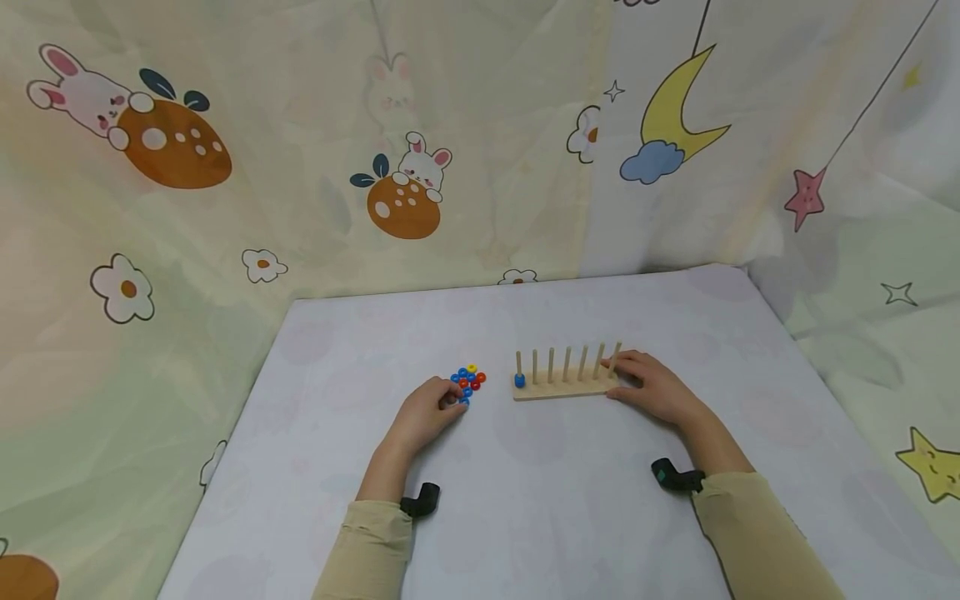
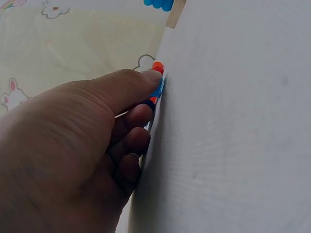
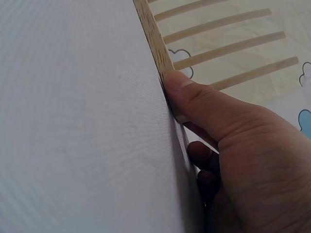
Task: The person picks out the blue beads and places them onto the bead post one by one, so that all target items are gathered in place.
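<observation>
My left hand [image 1: 429,410] is at the near side of a small cluster of beads, its fingers curled and its thumb and forefinger pinching a blue bead [image 1: 465,402]. In the left wrist view, the thumb partly covers the beads. To the right lies a wooden peg board [image 1: 558,389] with a row of several upright pegs. Blue beads [image 1: 519,381] sit stacked on its leftmost peg; the other pegs are bare. My right hand [image 1: 656,390] grips the board's right end, thumb [image 3: 179,83] at the near edge and fingers behind.
The loose pile holds blue beads, red beads [image 1: 481,377] and a yellow bead [image 1: 472,367], left of the board. A white cloth [image 1: 540,500] covers the table. Behind it hangs a printed curtain [image 1: 495,167]. Each wrist wears a black camera [image 1: 422,500].
</observation>
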Demonstrator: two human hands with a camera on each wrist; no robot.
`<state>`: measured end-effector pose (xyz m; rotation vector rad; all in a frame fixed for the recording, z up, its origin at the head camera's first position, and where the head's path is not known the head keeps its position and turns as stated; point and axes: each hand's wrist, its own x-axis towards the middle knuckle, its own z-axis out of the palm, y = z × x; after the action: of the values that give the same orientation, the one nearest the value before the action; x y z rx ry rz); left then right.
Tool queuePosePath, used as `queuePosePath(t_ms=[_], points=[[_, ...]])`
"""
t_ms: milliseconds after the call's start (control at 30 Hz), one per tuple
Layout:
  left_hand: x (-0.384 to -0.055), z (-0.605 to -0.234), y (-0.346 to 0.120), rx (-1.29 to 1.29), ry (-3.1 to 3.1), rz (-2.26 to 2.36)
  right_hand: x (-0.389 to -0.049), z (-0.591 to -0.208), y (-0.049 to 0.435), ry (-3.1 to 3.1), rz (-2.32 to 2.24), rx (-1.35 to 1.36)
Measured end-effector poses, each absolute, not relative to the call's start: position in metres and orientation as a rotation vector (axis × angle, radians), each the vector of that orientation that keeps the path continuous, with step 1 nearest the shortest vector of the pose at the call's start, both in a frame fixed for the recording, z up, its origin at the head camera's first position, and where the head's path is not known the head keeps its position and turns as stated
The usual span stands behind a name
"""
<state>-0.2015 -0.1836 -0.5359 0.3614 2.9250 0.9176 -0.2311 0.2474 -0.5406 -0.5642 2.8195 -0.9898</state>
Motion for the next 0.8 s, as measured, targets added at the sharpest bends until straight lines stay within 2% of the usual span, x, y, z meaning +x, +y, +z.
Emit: queuePosePath(t_ms=[567, 800], points=[[-0.208, -0.514, -0.173, 0.338, 2.856, 1.000, -0.231, -0.541, 0.248, 2.840, -0.998, -0.579], [-0.217, -0.502, -0.162, 0.426, 2.842, 0.974, -0.229, -0.538, 0.246, 2.829, -1.008, -0.584]])
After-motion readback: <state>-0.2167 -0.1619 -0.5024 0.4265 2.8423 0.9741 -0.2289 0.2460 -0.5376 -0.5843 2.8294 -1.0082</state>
